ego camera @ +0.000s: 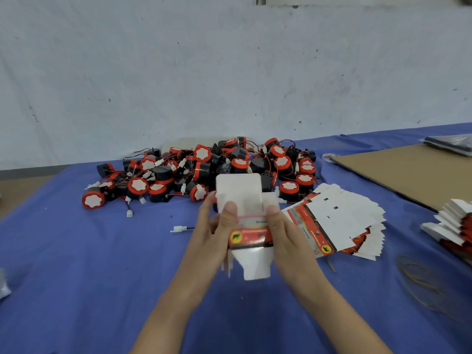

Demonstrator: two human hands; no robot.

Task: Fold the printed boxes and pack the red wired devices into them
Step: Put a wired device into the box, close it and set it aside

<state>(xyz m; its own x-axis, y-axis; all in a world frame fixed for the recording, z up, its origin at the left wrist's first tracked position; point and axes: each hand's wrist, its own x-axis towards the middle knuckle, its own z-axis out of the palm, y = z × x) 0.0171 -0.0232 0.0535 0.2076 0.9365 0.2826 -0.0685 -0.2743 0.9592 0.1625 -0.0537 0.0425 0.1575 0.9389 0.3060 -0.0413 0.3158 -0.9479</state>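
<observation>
In the head view, your left hand (217,226) and right hand (283,231) both pinch the half-opened printed box (249,233), thumbs on top, just in front of the red wired devices (204,169). Square the sleeve fully before tucking either white flap.

2 bare forearms, seen elbow down, w/ L hand (216,229) & R hand (284,233); thumbnails short, plain.

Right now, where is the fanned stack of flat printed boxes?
Head view, right of centre: the fanned stack lies on the blue cloth beside the right hand, just nearer than the red devices.
</observation>
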